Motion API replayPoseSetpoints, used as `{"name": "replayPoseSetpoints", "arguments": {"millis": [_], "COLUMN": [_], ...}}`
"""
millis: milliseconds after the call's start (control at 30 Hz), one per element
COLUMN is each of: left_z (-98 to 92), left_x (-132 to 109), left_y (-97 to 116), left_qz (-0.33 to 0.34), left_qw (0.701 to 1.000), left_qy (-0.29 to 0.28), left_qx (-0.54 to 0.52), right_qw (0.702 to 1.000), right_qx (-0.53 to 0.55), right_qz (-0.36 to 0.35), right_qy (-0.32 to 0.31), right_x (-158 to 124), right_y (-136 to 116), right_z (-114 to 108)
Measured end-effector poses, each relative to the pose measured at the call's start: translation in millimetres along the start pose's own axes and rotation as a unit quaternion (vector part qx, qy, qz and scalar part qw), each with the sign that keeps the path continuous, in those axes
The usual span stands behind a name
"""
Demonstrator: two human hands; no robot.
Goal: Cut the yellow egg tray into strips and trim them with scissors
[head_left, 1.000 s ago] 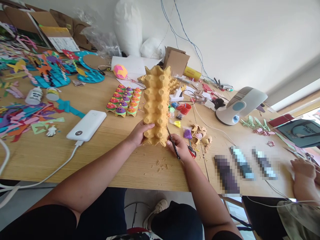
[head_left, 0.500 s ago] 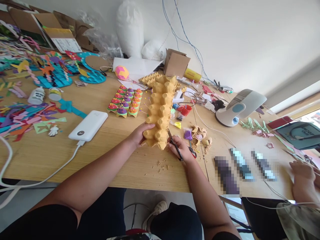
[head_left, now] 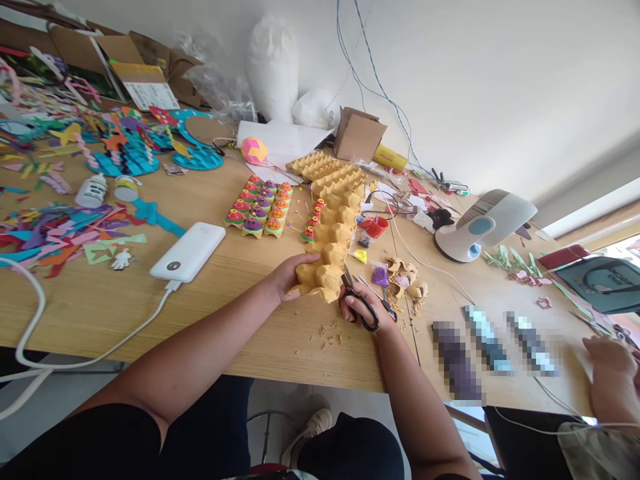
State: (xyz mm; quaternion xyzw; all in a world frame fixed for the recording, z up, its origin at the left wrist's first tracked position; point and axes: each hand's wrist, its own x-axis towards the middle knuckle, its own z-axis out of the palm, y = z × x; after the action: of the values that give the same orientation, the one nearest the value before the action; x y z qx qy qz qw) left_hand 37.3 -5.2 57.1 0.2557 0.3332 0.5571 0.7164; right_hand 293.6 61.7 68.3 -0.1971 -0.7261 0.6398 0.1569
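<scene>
My left hand point(head_left: 290, 276) grips the near left end of a yellow egg carton strip point(head_left: 336, 233), its thumb lying on top. The strip is held above the table, pointing away from me. Black-handled scissors point(head_left: 361, 305) are in my right hand point(head_left: 367, 308), with the blades up against the strip's right edge near its close end. Whether the blades are in the card I cannot tell. Small card scraps point(head_left: 330, 332) lie on the table below. Beyond the strip sits a larger piece of yellow egg carton point(head_left: 325, 172).
Painted egg-cup rows point(head_left: 260, 205) stand left of the strip. A white power bank point(head_left: 188, 252) with a cable lies nearer left. Torn carton pieces point(head_left: 407, 277), a red cup point(head_left: 374, 227) and a white fan point(head_left: 483, 223) are on the right. Another person's hand point(head_left: 610, 357) rests at far right.
The strip's far end has dipped, uncovering a red-and-green painted row and more of the carton behind. The scissors have turned, showing more of their handles. The view has shifted slightly.
</scene>
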Motion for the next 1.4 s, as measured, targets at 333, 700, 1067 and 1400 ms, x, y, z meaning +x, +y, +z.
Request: {"name": "replayPoseSetpoints", "arguments": {"millis": [333,700,1067,1400], "left_z": [6.5,6.4,6.9,4.9], "left_x": [-1,-1,-5,-5], "left_y": [0,8,8,6], "left_qz": [0.117,0.164,0.192,0.202], "left_qw": [0.992,0.978,0.978,0.977], "left_qy": [0.041,0.110,0.081,0.061], "left_qx": [-0.030,-0.070,0.003,0.035], "right_qw": [0.999,0.990,0.989,0.978], "right_qx": [-0.026,-0.043,-0.090,-0.108], "right_qz": [0.003,0.018,-0.005,-0.019], "right_qy": [0.048,0.136,0.119,0.180], "right_x": [2,9,10,10], "right_y": [0,1,-2,2], "right_z": [3,13,11,8]}}
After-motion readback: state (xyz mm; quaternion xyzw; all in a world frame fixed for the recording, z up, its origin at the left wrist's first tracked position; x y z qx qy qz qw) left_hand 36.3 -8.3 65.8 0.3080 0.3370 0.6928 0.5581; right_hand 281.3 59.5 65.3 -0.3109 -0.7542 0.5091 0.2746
